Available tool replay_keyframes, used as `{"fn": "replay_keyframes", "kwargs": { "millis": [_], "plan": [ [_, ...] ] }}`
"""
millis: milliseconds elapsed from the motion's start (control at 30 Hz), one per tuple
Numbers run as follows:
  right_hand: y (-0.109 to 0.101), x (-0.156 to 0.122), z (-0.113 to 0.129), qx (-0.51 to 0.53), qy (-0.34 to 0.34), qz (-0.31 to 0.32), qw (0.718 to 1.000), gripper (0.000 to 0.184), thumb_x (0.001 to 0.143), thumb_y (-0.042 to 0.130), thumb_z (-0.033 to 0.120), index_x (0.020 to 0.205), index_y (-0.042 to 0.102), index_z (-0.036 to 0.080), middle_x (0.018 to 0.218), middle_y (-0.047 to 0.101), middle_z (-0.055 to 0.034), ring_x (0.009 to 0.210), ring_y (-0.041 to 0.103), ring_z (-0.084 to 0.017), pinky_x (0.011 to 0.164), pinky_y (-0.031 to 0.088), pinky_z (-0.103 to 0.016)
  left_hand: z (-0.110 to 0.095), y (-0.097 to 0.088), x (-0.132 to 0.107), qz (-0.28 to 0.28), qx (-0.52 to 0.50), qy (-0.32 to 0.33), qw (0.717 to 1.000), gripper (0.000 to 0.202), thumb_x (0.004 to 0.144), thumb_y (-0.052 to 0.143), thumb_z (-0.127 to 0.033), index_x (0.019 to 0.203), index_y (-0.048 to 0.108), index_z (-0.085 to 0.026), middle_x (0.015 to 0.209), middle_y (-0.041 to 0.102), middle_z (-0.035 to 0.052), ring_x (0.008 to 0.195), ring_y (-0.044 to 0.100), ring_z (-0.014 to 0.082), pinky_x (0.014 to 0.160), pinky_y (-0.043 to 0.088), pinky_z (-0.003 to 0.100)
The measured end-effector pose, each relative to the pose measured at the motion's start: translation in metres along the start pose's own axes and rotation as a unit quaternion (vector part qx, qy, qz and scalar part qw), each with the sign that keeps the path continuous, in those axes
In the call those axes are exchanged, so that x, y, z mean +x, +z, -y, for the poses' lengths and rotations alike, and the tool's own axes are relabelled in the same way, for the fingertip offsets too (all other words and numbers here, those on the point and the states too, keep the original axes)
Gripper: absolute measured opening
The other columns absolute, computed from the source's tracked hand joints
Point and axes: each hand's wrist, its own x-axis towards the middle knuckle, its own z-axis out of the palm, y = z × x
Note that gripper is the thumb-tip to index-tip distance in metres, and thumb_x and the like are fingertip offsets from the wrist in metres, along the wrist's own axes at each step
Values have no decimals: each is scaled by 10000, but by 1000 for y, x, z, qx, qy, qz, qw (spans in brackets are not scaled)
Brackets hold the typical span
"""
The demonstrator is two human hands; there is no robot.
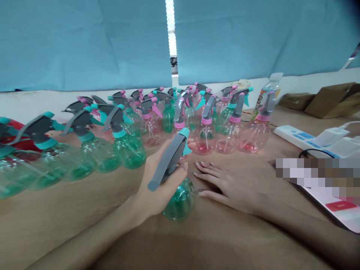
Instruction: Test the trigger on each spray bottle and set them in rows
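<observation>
My left hand (pixel 164 180) is wrapped around the neck of a green spray bottle (pixel 180 204), which has a grey trigger head with a turquoise nozzle. Its clear round body stands on, or just over, the wooden table in front of me. Just right of it, my right hand (pixel 225 183) lies flat, palm down, with fingers stretched out and nothing in them. Green spray bottles (pixel 131 150) form a slanting row at the left. Behind my hands stand several pink spray bottles (pixel 206 138), also with grey heads.
More pink and green spray bottles crowd toward the wall. A labelled drink bottle (pixel 267 92), a white power strip (pixel 298 137) with plugs and a brown box (pixel 332 101) are at the right. Near the right edge lies a flat, partly blurred device (pixel 341 206).
</observation>
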Motion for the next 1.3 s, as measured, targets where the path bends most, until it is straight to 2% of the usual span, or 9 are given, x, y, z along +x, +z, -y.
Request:
{"fn": "replay_keyframes", "kwargs": {
  "millis": [167,300,400,567,667,833,1033,1167,1300],
  "plan": [
    [-1,0,1,-4,1,4,1000,616,937,425,563,1425,423,187,1514,341,-87,1413,253,-261,1154,231,-502,-4,0,1,-7,-9,16,1000,88,781,502,-188,826,462,-251,645,433,-60,539,411,127,527,360,275],
    [0,0,0,2,1,0,1000,607,932,448,556,1421,431,197,1510,351,-88,1409,263,-262,1151,241,-499,-5,-2,0,-7,6,31,999,65,775,495,-183,788,507,-245,640,448,-54,547,411,123,529,363,267],
    [1,0,0,4,-3,-9,1000,600,929,460,550,1411,446,194,1502,365,-97,1404,276,-267,1146,249,-507,-3,-3,-1,-14,27,12,999,52,758,517,-192,762,547,-234,616,445,-53,536,410,118,524,381,260],
    [-1,0,1,-2,-8,-2,1000,602,940,433,551,1412,442,179,1508,351,-98,1409,266,-257,1147,251,-496,0,-5,-2,-39,38,9,998,99,753,544,-209,817,615,-235,599,455,-55,527,428,115,522,428,243],
    [-2,0,2,-3,-4,7,1000,611,941,427,554,1414,439,167,1507,353,-100,1410,261,-258,1152,238,-496,3,-5,-4,-45,51,6,998,74,755,558,-214,784,624,-230,610,483,-48,542,443,116,523,432,238],
    [-2,1,2,4,-4,2,1000,610,932,447,555,1416,438,185,1504,361,-90,1410,262,-259,1154,235,-492,7,-5,-5,-31,40,-1,999,103,774,541,-223,806,639,-226,689,560,-17,606,501,137,570,462,263],
    [-2,0,2,-4,-7,3,1000,608,944,423,549,1427,417,180,1509,347,-92,1413,255,-256,1151,236,-498,0,-2,-1,-23,22,-10,999,58,768,543,-255,814,574,-241,610,475,-51,518,436,125,514,411,266],
    [-1,0,1,4,-8,-4,1000,600,937,441,547,1430,416,204,1508,354,-86,1412,255,-260,1151,235,-502,0,0,-1,-18,13,2,1000,88,810,515,-250,897,529,-255,711,549,-39,567,503,133,526,425,264],
    [-1,0,1,4,-7,-3,1000,602,937,439,551,1429,417,204,1503,362,-93,1409,264,-266,1150,232,-508,4,1,-2,-19,25,32,999,87,834,510,-253,918,529,-250,784,590,-21,653,563,148,610,472,278]
  ]
}}
